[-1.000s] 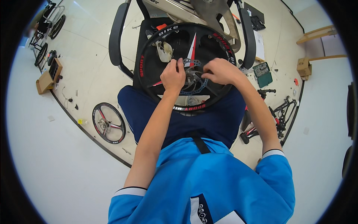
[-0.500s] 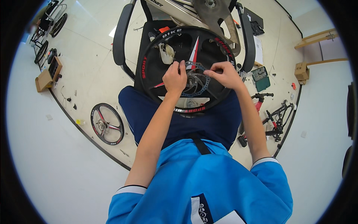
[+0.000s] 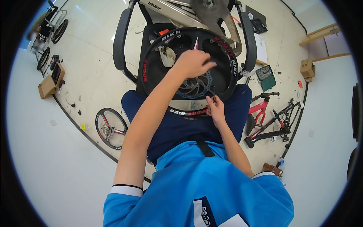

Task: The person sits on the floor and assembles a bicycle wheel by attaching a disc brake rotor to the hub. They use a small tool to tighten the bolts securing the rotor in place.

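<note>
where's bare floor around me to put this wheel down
Bare floor lies between the loose wheel on your left and the chair ahead. The right is crowded: red bike frame, black frame, green box. The black wheel fills your lap.

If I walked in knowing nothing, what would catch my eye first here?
Most likely the big black bicycle wheel with red lettering, lying across the seated person's lap at the centre. The left hand is over its hub, above the brake disc, while the right hand holds a thin angled key at the near rim. A red bicycle frame lies on the floor to the right, and a spare wheel to the left.
</note>
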`<action>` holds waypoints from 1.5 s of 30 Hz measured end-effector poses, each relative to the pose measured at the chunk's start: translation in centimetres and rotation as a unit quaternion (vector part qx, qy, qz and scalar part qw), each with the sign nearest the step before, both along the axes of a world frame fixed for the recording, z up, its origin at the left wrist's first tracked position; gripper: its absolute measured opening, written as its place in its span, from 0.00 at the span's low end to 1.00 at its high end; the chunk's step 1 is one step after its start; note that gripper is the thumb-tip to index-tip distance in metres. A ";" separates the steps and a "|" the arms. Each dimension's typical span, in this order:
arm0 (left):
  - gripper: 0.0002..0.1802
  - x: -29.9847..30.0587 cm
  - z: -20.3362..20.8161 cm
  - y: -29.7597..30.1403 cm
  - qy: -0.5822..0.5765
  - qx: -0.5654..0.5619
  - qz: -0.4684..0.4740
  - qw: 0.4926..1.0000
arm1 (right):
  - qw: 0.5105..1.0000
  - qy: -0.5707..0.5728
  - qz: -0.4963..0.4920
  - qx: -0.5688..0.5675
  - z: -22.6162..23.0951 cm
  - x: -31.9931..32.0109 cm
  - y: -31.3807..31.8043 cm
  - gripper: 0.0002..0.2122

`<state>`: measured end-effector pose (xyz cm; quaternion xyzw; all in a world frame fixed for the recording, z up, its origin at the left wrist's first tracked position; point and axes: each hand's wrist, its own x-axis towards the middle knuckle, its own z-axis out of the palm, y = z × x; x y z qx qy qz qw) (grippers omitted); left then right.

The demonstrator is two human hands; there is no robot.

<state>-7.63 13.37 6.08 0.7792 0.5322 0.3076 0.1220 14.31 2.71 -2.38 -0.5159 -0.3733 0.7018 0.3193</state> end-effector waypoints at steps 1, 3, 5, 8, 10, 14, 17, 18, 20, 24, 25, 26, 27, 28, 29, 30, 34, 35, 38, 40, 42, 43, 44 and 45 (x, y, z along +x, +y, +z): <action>0.25 0.3 0.3 0.5 0.048 -0.032 -0.046 0.997 | 1.000 0.007 -0.010 -0.005 -0.5 -0.4 0.3 0.14; 0.30 1.2 -0.1 0.9 0.145 -0.093 -0.072 0.982 | 0.999 0.018 -0.014 -0.022 -0.5 -1.1 0.5 0.12; 0.32 1.5 -0.6 1.0 0.191 -0.127 -0.090 0.969 | 0.997 0.057 -0.030 -0.031 -0.5 -1.8 0.8 0.10; 0.34 1.4 -0.4 0.9 0.171 -0.158 -0.091 0.968 | 0.996 0.072 -0.004 -0.054 -0.5 -3.0 0.9 0.10; 0.35 1.3 -0.3 1.1 0.157 -0.169 -0.073 0.970 | 0.996 0.083 0.004 -0.040 -1.1 -3.6 1.2 0.11; 0.35 0.7 0.1 1.0 0.106 -0.174 -0.027 0.979 | 0.998 -0.041 0.021 0.038 0.0 -3.4 2.4 0.13; 0.35 -0.3 0.6 0.6 0.029 -0.207 0.051 0.977 | 0.988 -0.081 0.027 0.126 -1.0 -2.3 4.8 0.14; 0.35 -0.7 0.2 0.2 -0.010 -0.205 0.083 0.975 | 0.981 -0.106 0.040 0.159 -0.8 -2.0 5.9 0.14; 0.34 -1.7 -0.6 -0.5 -0.086 -0.198 0.152 0.964 | 0.956 -0.142 0.105 0.235 0.5 -1.7 8.7 0.15; 0.35 -2.5 -2.9 -1.9 -0.225 -0.165 0.247 0.928 | 0.879 -0.245 0.194 0.359 4.7 -2.4 13.1 0.15; 0.37 -2.1 -3.1 -2.2 -0.253 -0.147 0.280 0.914 | 0.876 -0.245 0.202 0.364 5.2 -2.7 14.0 0.15; 0.37 -1.8 -3.6 -2.6 -0.271 -0.133 0.312 0.901 | 0.872 -0.243 0.212 0.368 5.8 -3.1 14.7 0.16; 0.37 -1.5 -4.2 -2.9 -0.288 -0.119 0.344 0.886 | 0.860 -0.255 0.224 0.381 6.3 -3.5 15.2 0.15; 0.38 -1.4 -4.6 -3.2 -0.304 -0.104 0.375 0.870 | 0.858 -0.261 0.213 0.387 6.8 -4.0 15.2 0.15; 0.37 -1.4 -4.9 -3.4 -0.328 -0.124 0.391 0.851 | 0.856 -0.267 0.202 0.393 7.2 -4.4 15.2 0.16; 0.37 -1.2 -5.3 -3.7 -0.365 -0.126 0.404 0.829 | 0.854 -0.273 0.191 0.399 7.5 -4.6 15.2 0.16; 0.36 -0.6 -6.5 -5.0 -0.459 -0.121 0.446 0.759 | 0.894 -0.244 0.088 0.365 6.8 -3.3 13.4 0.19; 0.35 -0.6 -7.0 -5.4 -0.477 -0.123 0.448 0.746 | 0.895 -0.240 0.097 0.364 6.7 -2.6 12.6 0.20; 0.34 0.2 -6.5 -6.1 -0.517 -0.151 0.431 0.724 | 0.904 -0.240 0.146 0.323 5.8 -0.5 9.5 0.17; 0.33 0.4 -6.8 -6.4 -0.531 -0.130 0.423 0.722 | 0.909 -0.195 0.182 0.320 5.5 -0.3 6.8 0.15; 0.27 0.6 -5.8 -6.7 -0.488 -0.116 0.416 0.759 | 0.929 -0.167 0.204 0.261 4.4 0.1 5.1 0.12; 0.24 0.4 -5.2 -7.0 -0.464 -0.107 0.414 0.775 | 0.931 -0.170 0.202 0.254 4.2 0.1 4.5 0.11; 0.20 0.6 -4.9 -7.1 -0.383 -0.051 0.418 0.822 | 0.932 -0.173 0.199 0.248 4.0 0.0 4.1 0.11; 0.17 1.0 -4.7 -7.2 -0.296 0.006 0.416 0.860 | 0.931 -0.179 0.201 0.246 4.0 0.0 3.8 0.11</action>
